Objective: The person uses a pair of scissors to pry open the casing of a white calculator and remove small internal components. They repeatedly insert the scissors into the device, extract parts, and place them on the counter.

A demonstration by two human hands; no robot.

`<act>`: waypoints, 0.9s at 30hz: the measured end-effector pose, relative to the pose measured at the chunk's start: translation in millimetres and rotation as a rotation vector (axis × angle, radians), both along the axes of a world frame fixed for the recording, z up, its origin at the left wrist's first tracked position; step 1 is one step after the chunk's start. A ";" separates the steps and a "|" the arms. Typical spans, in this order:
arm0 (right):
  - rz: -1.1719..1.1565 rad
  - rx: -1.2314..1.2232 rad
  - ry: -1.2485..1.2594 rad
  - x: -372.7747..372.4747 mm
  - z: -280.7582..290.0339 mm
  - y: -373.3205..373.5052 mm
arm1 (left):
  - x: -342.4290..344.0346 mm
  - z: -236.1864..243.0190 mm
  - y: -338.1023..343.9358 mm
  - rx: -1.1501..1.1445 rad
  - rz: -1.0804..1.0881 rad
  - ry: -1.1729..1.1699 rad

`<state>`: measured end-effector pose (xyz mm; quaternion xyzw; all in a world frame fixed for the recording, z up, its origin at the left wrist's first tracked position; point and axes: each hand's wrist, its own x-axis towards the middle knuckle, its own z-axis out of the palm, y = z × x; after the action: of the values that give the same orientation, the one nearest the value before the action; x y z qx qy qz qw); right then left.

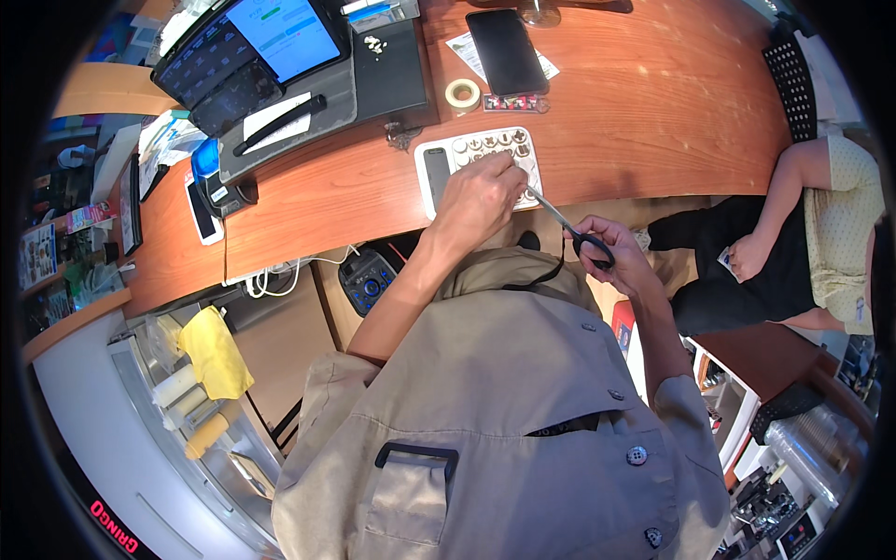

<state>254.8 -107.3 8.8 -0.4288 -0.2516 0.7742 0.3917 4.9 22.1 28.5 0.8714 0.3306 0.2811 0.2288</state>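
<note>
Because my right hand (616, 254) is closed around the black handle of the slim metal scissors (567, 225), probably for a firm hold, their blades slant toward my left hand (481, 201), over the white, round-keyed calculator (436, 175) near the brown wooden table's (653, 103) edge. My left fingers bunch together; what they pinch, I cannot tell from this feed. Beyond, a flat clear packet (513, 104) contains small coloured pieces.

On the wooden surface (653, 103), a black phone (507, 52) lies near 1 tape roll (450, 95), with a lit screen (291, 37) farther left. A yellow cloth (215, 353) shows lower left; 1 other person (843, 210) is at right.
</note>
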 end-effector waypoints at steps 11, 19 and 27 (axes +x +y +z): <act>0.017 0.017 0.012 -0.4 0.0 -0.2 | -2.1 -3.5 2.3 0.050 -0.032 0.005; -0.012 -0.018 0.034 -6.7 1.9 -2.7 | -1.4 -6.9 -0.7 0.031 -0.018 -0.062; -0.009 -0.010 0.035 -2.9 4.2 0.8 | -1.3 -11.4 0.9 0.046 -0.017 -0.099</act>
<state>251.9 -106.5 13.0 -0.4181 -0.2390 0.7811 0.3975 3.6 23.0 17.1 0.8643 0.3049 0.3293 0.2272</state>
